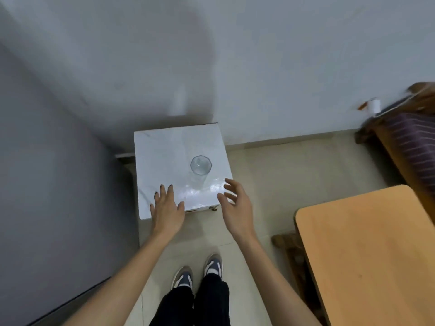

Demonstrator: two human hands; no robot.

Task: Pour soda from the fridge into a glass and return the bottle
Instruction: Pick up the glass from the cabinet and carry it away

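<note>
Bare forearms, black trousers (207, 302), and blue-grey sneakers (213, 264) with white laces.

Clear empty glass (200, 165) upright on small white marble-look worktop (162, 156), right of centre, apart from both hands. Left hand (167, 208) flat, fingers spread, over worktop's near-left edge; contact unclear. Right hand (236, 203) loosely open, fingers curled, at near-right corner, holding nothing. Grey fridge side (54, 184) fills left, beside worktop. Orange wooden table (367, 255) at right. Person's dark trousers, blue-white shoes (197, 271) on pale tiled floor (282, 172).
</note>
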